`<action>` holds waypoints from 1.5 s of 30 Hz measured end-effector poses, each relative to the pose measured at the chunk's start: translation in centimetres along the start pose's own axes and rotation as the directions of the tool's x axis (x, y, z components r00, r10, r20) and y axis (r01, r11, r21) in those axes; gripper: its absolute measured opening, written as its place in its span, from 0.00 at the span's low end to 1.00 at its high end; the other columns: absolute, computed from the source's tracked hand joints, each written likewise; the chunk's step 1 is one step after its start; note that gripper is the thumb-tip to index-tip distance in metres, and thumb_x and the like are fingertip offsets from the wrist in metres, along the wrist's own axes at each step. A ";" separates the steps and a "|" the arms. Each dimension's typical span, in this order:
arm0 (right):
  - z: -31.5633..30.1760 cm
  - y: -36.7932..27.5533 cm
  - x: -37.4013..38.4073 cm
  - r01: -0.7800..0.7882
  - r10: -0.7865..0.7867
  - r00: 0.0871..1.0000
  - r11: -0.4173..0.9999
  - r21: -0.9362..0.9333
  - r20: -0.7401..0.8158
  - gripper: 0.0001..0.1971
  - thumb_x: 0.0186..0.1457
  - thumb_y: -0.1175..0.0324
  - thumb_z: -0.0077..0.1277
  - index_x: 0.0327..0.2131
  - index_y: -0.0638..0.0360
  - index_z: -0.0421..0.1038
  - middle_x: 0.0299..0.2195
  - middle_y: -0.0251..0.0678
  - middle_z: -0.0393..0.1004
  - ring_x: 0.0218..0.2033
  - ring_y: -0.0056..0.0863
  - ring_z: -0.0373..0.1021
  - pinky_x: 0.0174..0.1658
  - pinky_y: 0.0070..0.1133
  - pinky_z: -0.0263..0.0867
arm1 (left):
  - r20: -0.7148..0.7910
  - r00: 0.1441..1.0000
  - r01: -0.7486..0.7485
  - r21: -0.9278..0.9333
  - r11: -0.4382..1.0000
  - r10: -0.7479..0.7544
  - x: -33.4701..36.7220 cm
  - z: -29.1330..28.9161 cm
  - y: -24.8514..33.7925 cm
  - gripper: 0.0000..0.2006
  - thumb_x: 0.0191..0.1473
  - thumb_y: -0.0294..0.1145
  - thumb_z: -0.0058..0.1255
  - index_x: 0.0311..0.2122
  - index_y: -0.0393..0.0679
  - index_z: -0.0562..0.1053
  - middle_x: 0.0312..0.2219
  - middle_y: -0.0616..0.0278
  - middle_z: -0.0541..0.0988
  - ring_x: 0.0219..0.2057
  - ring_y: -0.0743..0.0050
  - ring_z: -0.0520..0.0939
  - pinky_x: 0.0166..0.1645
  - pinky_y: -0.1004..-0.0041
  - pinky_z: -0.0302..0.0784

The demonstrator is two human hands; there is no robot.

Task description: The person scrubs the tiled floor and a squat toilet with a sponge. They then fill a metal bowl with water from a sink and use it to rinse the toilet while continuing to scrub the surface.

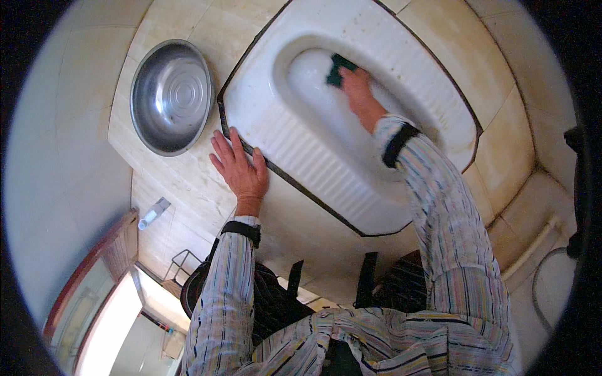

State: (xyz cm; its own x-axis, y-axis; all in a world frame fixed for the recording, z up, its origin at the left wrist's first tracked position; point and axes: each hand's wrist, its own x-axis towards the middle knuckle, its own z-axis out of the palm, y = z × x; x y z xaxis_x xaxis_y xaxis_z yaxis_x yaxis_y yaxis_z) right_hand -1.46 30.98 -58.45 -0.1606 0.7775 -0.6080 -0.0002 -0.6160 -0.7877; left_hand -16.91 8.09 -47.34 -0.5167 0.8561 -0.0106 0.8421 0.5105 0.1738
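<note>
My right hand (360, 94) grips a dark green scouring pad (339, 69) and presses it to the inner wall of a white squat toilet (263, 106). The pad sits near the far end of the bowl; part of it is hidden under my fingers. My left hand (240, 164) lies flat with fingers spread on the tiled floor, its fingertips close to the dark seam along the toilet's left edge. It holds nothing. Black bands circle both striped sleeves at the wrists.
A shiny metal basin (171, 97) stands on the floor left of the toilet. Nearer me lies a small pale bottle (153, 213). A doorway with a reddish frame (94, 269) opens at lower left. At right, a pale pipe (532, 249) and a grey hose (537, 294) run along the wall.
</note>
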 end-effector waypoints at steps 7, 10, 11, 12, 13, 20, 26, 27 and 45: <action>7.9 2.9 0.6 0.556 -0.371 0.831 0.589 -0.586 0.415 0.12 0.46 0.67 0.45 0.30 0.65 0.72 0.35 0.52 0.72 0.36 0.43 0.70 0.39 0.34 0.65 | -0.013 1.000 -0.015 -0.016 1.000 0.015 -0.1 0.2 -0.1 0.33 0.50 0.44 0.40 0.60 0.44 0.51 0.60 0.44 0.45 0.62 0.47 0.45 0.61 0.49 0.34; 3.9 2.3 -1.5 0.491 0.043 0.749 0.634 -0.598 0.661 0.11 0.46 0.70 0.42 0.31 0.66 0.70 0.31 0.54 0.72 0.32 0.45 0.69 0.38 0.33 0.64 | 0.013 1.000 -0.006 -0.008 1.000 0.006 -0.3 -0.2 0.0 0.33 0.50 0.43 0.40 0.60 0.44 0.51 0.60 0.44 0.45 0.62 0.47 0.44 0.61 0.49 0.34; 1.8 1.4 -1.4 0.433 0.229 0.633 0.687 -0.583 0.740 0.11 0.49 0.71 0.39 0.31 0.68 0.69 0.27 0.56 0.71 0.28 0.45 0.69 0.36 0.32 0.64 | 0.015 1.000 -0.003 -0.009 1.000 0.003 -0.3 -0.2 0.0 0.33 0.50 0.43 0.40 0.60 0.44 0.51 0.60 0.44 0.45 0.62 0.46 0.44 0.61 0.49 0.34; 0.2 0.5 -1.0 0.684 0.370 0.402 0.486 -0.543 0.838 0.10 0.47 0.73 0.41 0.30 0.67 0.70 0.25 0.53 0.72 0.28 0.44 0.69 0.35 0.31 0.65 | 0.015 1.000 0.002 -0.018 1.000 -0.002 -0.1 -0.2 0.1 0.33 0.50 0.43 0.40 0.60 0.44 0.51 0.60 0.44 0.45 0.62 0.46 0.44 0.61 0.48 0.34; -1.1 0.1 -0.8 0.763 0.365 0.427 0.346 -0.546 0.827 0.09 0.46 0.73 0.41 0.29 0.67 0.70 0.23 0.49 0.72 0.26 0.39 0.69 0.33 0.30 0.65 | 0.021 1.000 0.003 -0.012 1.000 -0.002 -0.1 -0.2 0.1 0.33 0.49 0.43 0.40 0.60 0.44 0.51 0.61 0.44 0.44 0.62 0.46 0.44 0.61 0.48 0.33; 6.2 1.9 2.3 0.229 -0.235 0.967 0.971 0.071 0.102 0.09 0.48 0.72 0.43 0.31 0.64 0.72 0.28 0.42 0.73 0.30 0.34 0.69 0.33 0.30 0.65 | -0.004 1.000 -0.020 -0.014 1.000 0.020 0.0 0.0 0.1 0.32 0.51 0.44 0.38 0.60 0.44 0.51 0.61 0.44 0.44 0.62 0.46 0.44 0.61 0.49 0.34; 2.0 5.0 0.4 0.664 -0.013 0.634 0.523 -0.535 0.774 0.12 0.46 0.67 0.42 0.28 0.66 0.71 0.28 0.53 0.72 0.33 0.46 0.70 0.36 0.36 0.65 | 0.005 1.000 -0.011 -0.029 1.000 0.011 -0.3 -0.2 0.0 0.32 0.51 0.45 0.38 0.60 0.44 0.51 0.60 0.44 0.45 0.62 0.46 0.44 0.61 0.49 0.33; -1.1 4.8 -0.7 0.644 0.037 0.559 0.609 -0.462 0.828 0.12 0.46 0.66 0.42 0.28 0.66 0.70 0.27 0.54 0.71 0.31 0.46 0.71 0.35 0.35 0.65 | 0.022 1.000 -0.011 -0.019 1.000 0.011 -0.6 -0.3 0.0 0.32 0.51 0.44 0.38 0.60 0.44 0.51 0.60 0.43 0.45 0.62 0.46 0.44 0.61 0.49 0.33; -2.2 0.7 -5.3 0.494 0.119 0.619 0.709 -0.503 0.776 0.13 0.45 0.69 0.40 0.28 0.72 0.67 0.23 0.55 0.70 0.24 0.42 0.66 0.31 0.33 0.61 | -0.024 0.999 -0.020 0.012 1.000 0.020 -0.1 0.4 -0.3 0.32 0.50 0.44 0.39 0.60 0.44 0.52 0.60 0.44 0.46 0.61 0.46 0.46 0.61 0.49 0.35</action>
State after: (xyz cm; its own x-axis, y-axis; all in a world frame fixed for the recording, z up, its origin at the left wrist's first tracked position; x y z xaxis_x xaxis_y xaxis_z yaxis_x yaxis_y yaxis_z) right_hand 1.56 26.68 -56.04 -0.8654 0.3101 -0.3936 0.4174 0.0116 -0.9086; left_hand -17.03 7.87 -47.76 -0.5032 0.8640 0.0169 0.8541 0.4943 0.1618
